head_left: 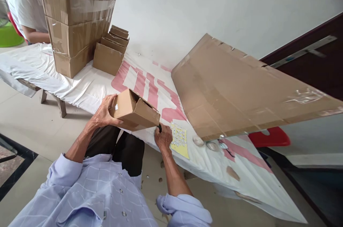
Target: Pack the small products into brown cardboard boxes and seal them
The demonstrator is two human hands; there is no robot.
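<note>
A small cardboard box [143, 114] is tilted above the front edge of the cloth-covered table, its upper flaps partly raised. My left hand [104, 111] grips its left end, thumb along the lower side and fingers on the far side. A small white label shows beside that thumb. My right hand [163, 136] is closed at the box's right lower corner, around a small dark tool [160, 127]. Only a bit of this tool shows, so its kind is unclear. Just right of that hand, a yellow sheet [180, 139] with many small pale pieces lies on the cloth.
Tall stacked cartons [80, 23] and a row of open small boxes [109, 54] stand at the left. A large cardboard panel [241, 87] leans on the right. Near its foot lie two tape rolls [198, 141]. Another person [26, 2] sits behind the cartons.
</note>
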